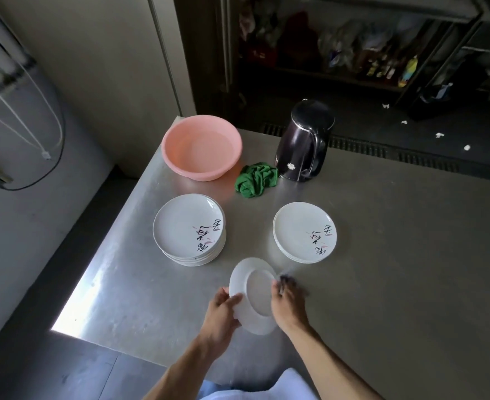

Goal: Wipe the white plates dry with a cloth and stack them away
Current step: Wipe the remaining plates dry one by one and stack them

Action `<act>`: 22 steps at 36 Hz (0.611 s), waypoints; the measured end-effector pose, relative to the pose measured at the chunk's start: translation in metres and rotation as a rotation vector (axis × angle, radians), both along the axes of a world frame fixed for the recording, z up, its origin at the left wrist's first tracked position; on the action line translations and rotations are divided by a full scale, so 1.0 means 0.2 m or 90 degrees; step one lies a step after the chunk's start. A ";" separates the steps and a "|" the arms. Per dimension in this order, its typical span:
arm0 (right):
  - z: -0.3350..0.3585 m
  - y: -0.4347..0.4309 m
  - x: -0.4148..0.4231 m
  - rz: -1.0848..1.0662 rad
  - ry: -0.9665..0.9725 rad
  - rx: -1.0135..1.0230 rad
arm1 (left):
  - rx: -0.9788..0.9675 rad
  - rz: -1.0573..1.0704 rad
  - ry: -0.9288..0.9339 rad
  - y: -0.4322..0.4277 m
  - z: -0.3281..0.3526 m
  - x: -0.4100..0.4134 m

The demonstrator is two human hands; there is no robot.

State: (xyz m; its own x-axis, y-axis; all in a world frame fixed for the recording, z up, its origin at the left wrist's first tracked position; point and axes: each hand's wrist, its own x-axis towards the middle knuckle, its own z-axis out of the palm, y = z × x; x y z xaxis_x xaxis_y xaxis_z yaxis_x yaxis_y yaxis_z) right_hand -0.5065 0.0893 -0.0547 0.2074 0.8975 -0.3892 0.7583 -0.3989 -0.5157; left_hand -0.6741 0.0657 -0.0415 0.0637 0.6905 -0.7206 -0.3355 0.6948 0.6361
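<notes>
Held plate: a white plate is lifted off the bench over its near part. It sits between the two stacks and nearer the person than either. It is tilted, with its underside and foot ring towards the camera.
Left hand: the left hand grips the plate's left rim. The thumb lies across the visible underside and the fingers curl round the edge behind it.
Right hand: the right hand is at the plate's right rim with its thumb on the underside. Its fingers are blurred, so it cannot be told whether they clamp the rim or only rest there.
Dark smear: a dark blurred thing sits at the right hand's fingertips, too smeared to identify.
Left stack: the left stack of plates stands near the bench's left edge. It is the taller of the two, and its top plate faces up with black characters and pink marks.
Right stack: the right stack of plates stands towards the middle of the bench, well apart from the left one. It is lower and carries the same print.
Green cloth: a green cloth lies crumpled beyond the stacks, touched by neither hand, between basin and kettle.
Pink basin: a pink basin stands at the far-left corner.
Kettle: a black kettle stands upright by the far edge, just beside the cloth.
</notes>
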 end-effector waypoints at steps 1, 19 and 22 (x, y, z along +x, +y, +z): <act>0.01 -0.01 -0.01 0.013 0.041 0.002 | -0.008 -0.005 0.001 0.02 0.00 -0.01; 0.06 -0.05 -0.08 0.352 0.017 0.154 | 0.053 -0.186 -0.029 0.07 0.08 -0.09; 0.06 -0.07 -0.07 0.481 0.039 0.251 | 0.078 -0.195 -0.030 0.05 0.07 -0.07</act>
State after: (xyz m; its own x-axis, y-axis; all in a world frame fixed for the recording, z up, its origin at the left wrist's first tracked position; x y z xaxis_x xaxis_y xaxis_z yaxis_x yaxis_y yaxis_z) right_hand -0.5211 0.0760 -0.0420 -0.5124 0.8587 -0.0109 0.7145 0.4192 -0.5601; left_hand -0.6887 0.0767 -0.0274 0.3127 0.7156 -0.6246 -0.1540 0.6871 0.7101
